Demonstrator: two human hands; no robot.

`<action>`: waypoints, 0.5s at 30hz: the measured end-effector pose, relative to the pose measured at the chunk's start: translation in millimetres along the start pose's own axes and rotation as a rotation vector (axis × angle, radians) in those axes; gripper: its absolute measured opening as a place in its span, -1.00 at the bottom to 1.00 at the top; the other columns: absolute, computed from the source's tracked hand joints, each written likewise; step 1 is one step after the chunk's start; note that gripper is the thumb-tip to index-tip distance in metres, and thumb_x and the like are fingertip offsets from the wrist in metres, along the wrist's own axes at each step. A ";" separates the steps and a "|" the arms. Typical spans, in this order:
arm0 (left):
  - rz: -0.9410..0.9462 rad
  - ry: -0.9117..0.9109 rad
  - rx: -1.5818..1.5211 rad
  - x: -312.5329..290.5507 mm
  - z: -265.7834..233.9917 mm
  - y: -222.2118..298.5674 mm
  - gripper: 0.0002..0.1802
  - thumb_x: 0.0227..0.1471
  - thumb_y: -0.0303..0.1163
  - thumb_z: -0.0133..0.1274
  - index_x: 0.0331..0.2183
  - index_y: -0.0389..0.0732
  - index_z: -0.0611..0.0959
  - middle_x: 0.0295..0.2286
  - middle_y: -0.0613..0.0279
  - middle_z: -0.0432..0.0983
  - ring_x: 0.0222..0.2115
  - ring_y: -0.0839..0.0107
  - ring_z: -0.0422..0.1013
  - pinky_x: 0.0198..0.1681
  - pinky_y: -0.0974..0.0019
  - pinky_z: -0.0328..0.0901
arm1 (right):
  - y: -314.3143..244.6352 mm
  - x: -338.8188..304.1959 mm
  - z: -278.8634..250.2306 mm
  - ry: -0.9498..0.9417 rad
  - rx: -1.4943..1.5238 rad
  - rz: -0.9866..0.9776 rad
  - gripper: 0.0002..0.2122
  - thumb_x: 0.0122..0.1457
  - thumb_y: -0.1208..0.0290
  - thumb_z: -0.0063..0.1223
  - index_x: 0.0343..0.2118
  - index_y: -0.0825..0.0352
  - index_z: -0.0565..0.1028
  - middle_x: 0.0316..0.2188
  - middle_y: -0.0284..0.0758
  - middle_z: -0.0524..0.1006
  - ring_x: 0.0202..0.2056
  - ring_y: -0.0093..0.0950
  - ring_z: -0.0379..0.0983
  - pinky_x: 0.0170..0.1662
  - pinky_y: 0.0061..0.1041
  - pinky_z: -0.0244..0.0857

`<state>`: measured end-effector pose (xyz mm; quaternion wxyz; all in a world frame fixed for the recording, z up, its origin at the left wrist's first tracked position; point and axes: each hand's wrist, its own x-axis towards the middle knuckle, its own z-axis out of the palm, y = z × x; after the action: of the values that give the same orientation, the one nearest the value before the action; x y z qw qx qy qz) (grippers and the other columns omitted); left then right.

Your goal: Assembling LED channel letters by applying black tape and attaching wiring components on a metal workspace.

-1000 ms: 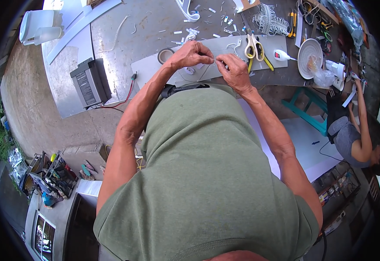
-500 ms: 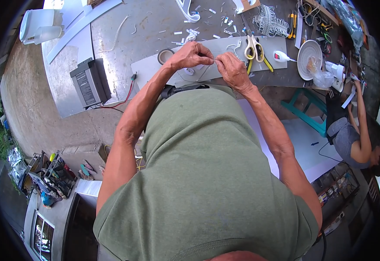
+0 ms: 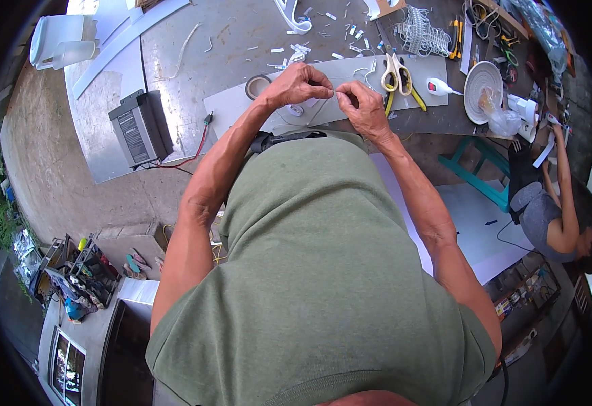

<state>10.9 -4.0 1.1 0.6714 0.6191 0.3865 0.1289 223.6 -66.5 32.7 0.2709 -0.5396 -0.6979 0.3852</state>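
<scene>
The left hand [image 3: 300,85] and right hand [image 3: 365,111] are held up close to each other over the near edge of the bench [image 3: 242,30], thumb and fingers bent together on each, the fingertips facing across a narrow gap. Whether either pinches something thin is too small to tell. Beneath them a long grey board [image 3: 342,70] lies along the bench edge, with a small white piece [image 3: 296,110] on it just below the left hand. A roll of tape [image 3: 249,88] sits beside the left wrist. Near the right hand are scissors [image 3: 397,65] with cream handles and a tool with yellow handles [image 3: 418,100]; farther right come a white squeeze bottle [image 3: 438,86] and a round dish [image 3: 474,88]. White scraps [image 3: 300,49] lie beyond the left hand. At far right, another person [image 3: 546,216] sits near a green stool [image 3: 475,174].
</scene>
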 end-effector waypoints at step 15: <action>-0.046 0.072 -0.055 -0.3 3.4 0.1 -0.73 0.01 -0.27 0.28 -0.32 -0.29 0.77 -0.49 0.26 0.64 -0.45 0.55 0.47 -0.34 0.40 0.35 | -0.7 4.9 13.0 0.090 0.133 0.306 -0.90 0.18 0.49 0.12 -0.28 0.39 0.53 -0.50 -0.29 0.58 -0.45 -0.49 0.54 -0.35 -0.46 0.41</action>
<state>13.1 -6.6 1.0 0.6766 0.5864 0.4208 0.1460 211.5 -65.1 25.8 0.2750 -0.6372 -0.5678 0.4426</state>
